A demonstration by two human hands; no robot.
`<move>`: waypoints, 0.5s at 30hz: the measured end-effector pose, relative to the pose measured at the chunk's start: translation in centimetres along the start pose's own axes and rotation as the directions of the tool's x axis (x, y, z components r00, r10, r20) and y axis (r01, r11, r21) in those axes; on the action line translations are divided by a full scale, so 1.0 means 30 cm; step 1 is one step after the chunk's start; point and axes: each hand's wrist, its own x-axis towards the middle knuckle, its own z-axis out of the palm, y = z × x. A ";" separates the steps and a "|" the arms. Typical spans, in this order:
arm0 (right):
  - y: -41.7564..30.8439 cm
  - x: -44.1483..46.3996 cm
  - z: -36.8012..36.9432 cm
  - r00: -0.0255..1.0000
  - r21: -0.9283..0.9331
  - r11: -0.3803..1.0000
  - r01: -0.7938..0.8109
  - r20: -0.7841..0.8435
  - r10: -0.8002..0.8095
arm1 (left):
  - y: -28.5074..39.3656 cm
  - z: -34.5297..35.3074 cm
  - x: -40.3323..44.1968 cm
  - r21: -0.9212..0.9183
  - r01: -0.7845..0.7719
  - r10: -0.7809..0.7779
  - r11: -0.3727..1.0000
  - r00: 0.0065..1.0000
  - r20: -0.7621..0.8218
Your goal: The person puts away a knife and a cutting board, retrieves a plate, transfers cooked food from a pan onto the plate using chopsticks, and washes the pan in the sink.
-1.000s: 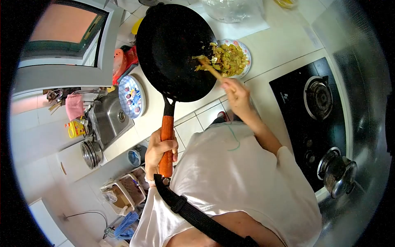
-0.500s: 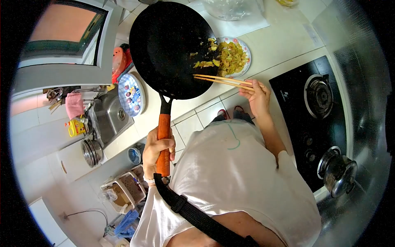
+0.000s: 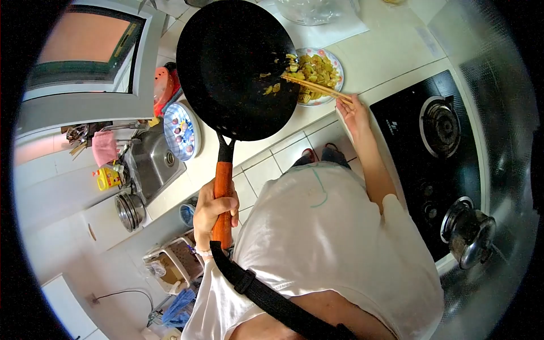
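My left hand (image 3: 213,212) is wrapped around the wooden handle of a black wok (image 3: 232,62), which is held up and tilted over the counter. A few yellow-green food pieces (image 3: 272,89) cling to the wok's inside near its right rim. Between the fingers of my right hand (image 3: 356,113) is a pair of wooden chopsticks (image 3: 320,88). Their tips are at the wok's right edge, beside the food. Partly covered by that edge, a patterned white plate (image 3: 338,68) holds a heap of the same cooked food (image 3: 318,73).
A black gas hob (image 3: 416,141) lies to the right, with a lidded pot (image 3: 470,241) on its near burner. Left of the wok stands a blue-patterned plate (image 3: 192,133) with small pieces on it. Beyond it are a steel sink (image 3: 148,164) and an open window (image 3: 85,48).
The chopsticks have moved up along the wok's right edge, and my right hand has shifted slightly up with them. Fewer food pieces lie near the rim. The wok has barely moved.
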 end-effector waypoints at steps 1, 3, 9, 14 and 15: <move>-0.002 0.002 0.004 1.000 0.018 0.999 0.029 0.001 -0.029 | -0.002 -0.001 -0.002 0.025 -0.016 0.016 1.000 1.000 0.007; 0.000 0.007 0.002 0.999 0.050 0.998 0.037 -0.011 -0.037 | 0.000 -0.011 -0.005 -0.004 -0.002 0.002 1.000 1.000 0.022; 0.001 0.004 -0.016 0.991 0.162 0.983 0.086 -0.115 -0.068 | -0.004 -0.019 0.001 -0.038 0.020 -0.019 0.999 0.999 0.044; -0.007 -0.002 -0.077 0.994 0.272 0.958 0.093 -0.082 -0.073 | -0.014 -0.028 0.005 -0.040 0.028 -0.026 0.999 0.998 0.055; -0.009 -0.019 -0.056 0.996 0.201 0.977 0.075 -0.062 -0.064 | -0.013 -0.026 0.005 -0.024 0.023 -0.021 0.999 0.999 0.050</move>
